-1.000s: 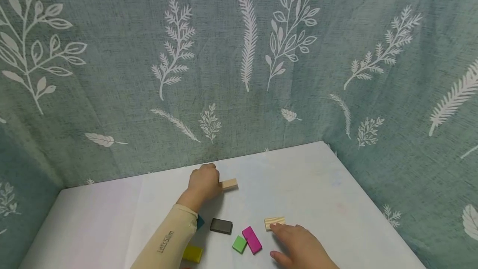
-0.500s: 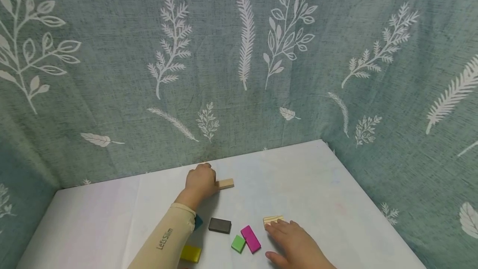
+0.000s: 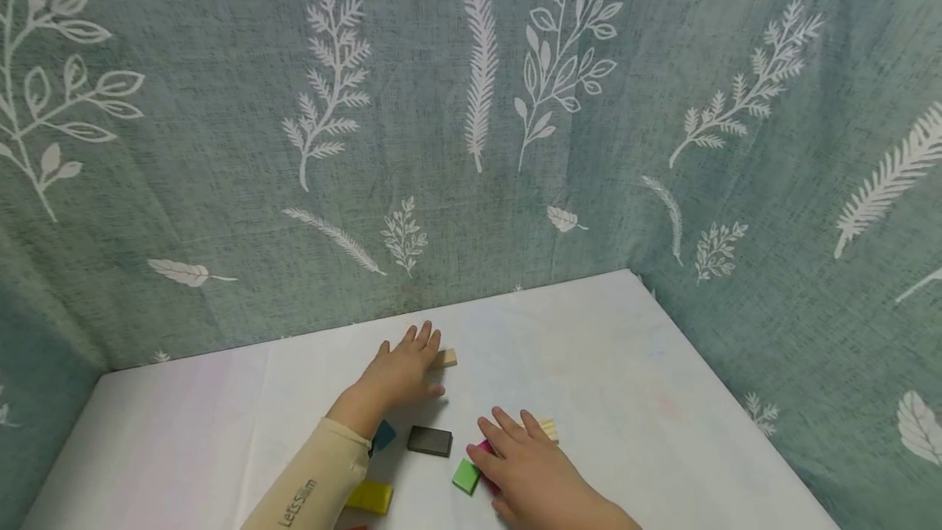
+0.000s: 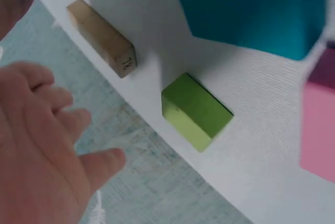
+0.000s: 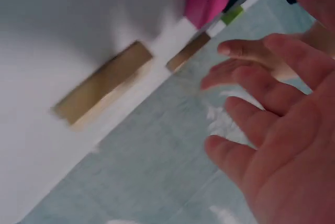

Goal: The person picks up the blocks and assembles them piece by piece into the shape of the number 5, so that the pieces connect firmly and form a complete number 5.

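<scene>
My left hand [image 3: 397,375] is at the back of the table with its fingers spread, and it partly covers a plain wooden block [image 3: 445,359]. In the left wrist view that wooden block [image 4: 102,38] lies on the white surface, apart from the fingers, with printed characters on its end. Nearer the front, my right hand [image 3: 533,464] reaches over a magenta block [image 3: 486,448] with extended fingers, hiding most of it. Just past those fingertips a striped pale wood block [image 3: 549,430] shows one end. The right wrist view has this pale block [image 5: 104,82] lying below the open palm.
A small green block [image 3: 465,477] lies left of the right hand. Farther left are a dark grey block [image 3: 430,441], a teal block [image 3: 383,435] beside the sleeve and a yellow block [image 3: 370,497]. A patterned green curtain [image 3: 441,227] borders the white table [image 3: 589,334].
My left hand has let go of the wooden block and spread its fingers. My right hand has moved left, off the pale wood block and over the magenta one. The head view has shifted slightly.
</scene>
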The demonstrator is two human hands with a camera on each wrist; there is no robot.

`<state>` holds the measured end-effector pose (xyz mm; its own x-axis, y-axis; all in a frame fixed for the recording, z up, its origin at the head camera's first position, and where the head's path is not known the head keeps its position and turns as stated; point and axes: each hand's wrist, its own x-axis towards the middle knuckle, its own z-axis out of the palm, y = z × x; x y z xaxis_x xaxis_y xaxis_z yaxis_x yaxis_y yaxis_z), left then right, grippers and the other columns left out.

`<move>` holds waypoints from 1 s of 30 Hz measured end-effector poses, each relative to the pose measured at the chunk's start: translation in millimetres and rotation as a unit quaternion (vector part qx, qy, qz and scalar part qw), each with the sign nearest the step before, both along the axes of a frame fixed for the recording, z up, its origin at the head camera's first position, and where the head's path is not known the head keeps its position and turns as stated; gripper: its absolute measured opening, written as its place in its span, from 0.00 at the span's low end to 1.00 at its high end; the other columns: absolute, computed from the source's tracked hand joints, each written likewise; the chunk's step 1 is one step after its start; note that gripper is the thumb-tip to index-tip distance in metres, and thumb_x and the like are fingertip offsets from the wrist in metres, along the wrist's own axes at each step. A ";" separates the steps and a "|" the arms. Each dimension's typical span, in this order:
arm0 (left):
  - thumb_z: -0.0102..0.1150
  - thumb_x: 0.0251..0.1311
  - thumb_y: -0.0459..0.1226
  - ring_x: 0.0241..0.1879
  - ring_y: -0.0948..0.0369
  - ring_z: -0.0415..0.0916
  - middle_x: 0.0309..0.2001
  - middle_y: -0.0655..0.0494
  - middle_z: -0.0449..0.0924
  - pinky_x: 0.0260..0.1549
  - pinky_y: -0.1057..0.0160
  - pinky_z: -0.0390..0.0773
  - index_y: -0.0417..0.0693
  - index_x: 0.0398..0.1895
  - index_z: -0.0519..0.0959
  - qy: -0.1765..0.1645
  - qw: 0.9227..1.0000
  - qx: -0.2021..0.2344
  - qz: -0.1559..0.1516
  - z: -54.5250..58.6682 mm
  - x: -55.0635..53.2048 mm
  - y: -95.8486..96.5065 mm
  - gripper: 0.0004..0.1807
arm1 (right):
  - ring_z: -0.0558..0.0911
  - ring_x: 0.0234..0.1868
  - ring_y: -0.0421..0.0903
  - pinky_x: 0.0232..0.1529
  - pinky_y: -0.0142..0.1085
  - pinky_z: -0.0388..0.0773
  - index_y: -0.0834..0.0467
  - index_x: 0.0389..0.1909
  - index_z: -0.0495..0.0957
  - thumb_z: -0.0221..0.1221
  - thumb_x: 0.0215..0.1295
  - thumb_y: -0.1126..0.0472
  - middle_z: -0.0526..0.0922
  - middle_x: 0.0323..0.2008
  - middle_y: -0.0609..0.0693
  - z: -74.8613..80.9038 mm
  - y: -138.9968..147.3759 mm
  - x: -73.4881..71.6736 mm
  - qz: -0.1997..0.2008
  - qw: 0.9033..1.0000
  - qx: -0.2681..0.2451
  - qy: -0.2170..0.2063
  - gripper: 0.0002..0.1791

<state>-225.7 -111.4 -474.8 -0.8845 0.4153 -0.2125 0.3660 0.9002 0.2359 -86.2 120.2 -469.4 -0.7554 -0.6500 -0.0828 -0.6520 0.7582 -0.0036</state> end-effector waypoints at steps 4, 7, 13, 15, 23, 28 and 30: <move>0.62 0.65 0.55 0.80 0.47 0.49 0.81 0.49 0.50 0.71 0.31 0.55 0.46 0.79 0.58 0.001 1.000 -0.022 -0.022 -3.8 11.9 -0.6 0.45 | 0.66 0.76 0.52 0.70 0.56 0.68 0.42 0.68 0.73 0.67 0.62 0.46 0.69 0.73 0.50 -3.4 -14.1 -6.5 0.008 1.000 0.013 0.008 0.32; 0.58 0.67 0.57 0.80 0.49 0.51 0.81 0.50 0.51 0.71 0.32 0.57 0.45 0.78 0.58 -0.004 0.998 -0.052 -0.029 -9.4 19.4 -0.4 0.44 | 0.66 0.76 0.52 0.69 0.56 0.69 0.43 0.67 0.75 0.67 0.61 0.44 0.69 0.73 0.50 -8.1 -21.7 -9.5 0.014 1.000 0.026 0.005 0.32; 0.55 0.69 0.56 0.81 0.52 0.47 0.82 0.52 0.46 0.74 0.35 0.53 0.47 0.80 0.53 -0.017 0.996 -0.077 -0.033 -14.8 23.1 -1.5 0.44 | 0.72 0.71 0.50 0.67 0.53 0.73 0.44 0.55 0.83 0.69 0.59 0.45 0.76 0.68 0.48 -16.6 -29.9 -14.0 0.027 0.998 0.043 0.035 0.23; 0.57 0.68 0.55 0.81 0.52 0.45 0.82 0.52 0.45 0.74 0.36 0.52 0.47 0.81 0.52 -0.024 0.997 -0.071 -0.032 -14.3 22.9 -2.9 0.45 | 0.74 0.70 0.49 0.66 0.53 0.73 0.44 0.50 0.85 0.70 0.58 0.45 0.77 0.66 0.47 -18.1 -31.6 -15.4 0.030 0.998 0.039 0.040 0.19; 0.57 0.63 0.46 0.81 0.52 0.44 0.82 0.52 0.44 0.75 0.37 0.51 0.47 0.81 0.52 -0.053 0.996 -0.056 -0.034 -11.5 18.4 -3.9 0.44 | 0.78 0.66 0.47 0.65 0.51 0.75 0.45 0.39 0.86 0.72 0.55 0.42 0.82 0.61 0.45 -3.7 -23.4 -36.1 0.031 0.999 -0.027 0.026 0.15; 0.59 0.57 0.44 0.81 0.52 0.43 0.82 0.52 0.43 0.76 0.38 0.48 0.48 0.81 0.51 -0.065 0.996 -0.045 -0.038 -9.8 15.3 -4.5 0.48 | 0.79 0.64 0.51 0.66 0.49 0.74 0.50 0.40 0.87 0.72 0.55 0.45 0.84 0.59 0.50 9.4 -13.1 -77.6 -0.042 0.996 -0.069 0.031 0.16; 0.61 0.55 0.44 0.81 0.52 0.43 0.82 0.53 0.43 0.76 0.37 0.48 0.48 0.81 0.51 -0.068 0.996 -0.042 -0.035 -9.9 15.2 -5.6 0.50 | 0.79 0.64 0.52 0.66 0.48 0.74 0.50 0.39 0.87 0.73 0.55 0.47 0.84 0.59 0.51 9.5 -12.0 -96.4 -0.064 0.995 -0.064 0.033 0.15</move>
<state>-210.5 -117.0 -484.7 -0.8140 0.4515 -0.3655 0.3988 0.8918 0.2136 -182.6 108.2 -459.9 -0.8342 -0.5494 0.0472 -0.5515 0.8316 -0.0665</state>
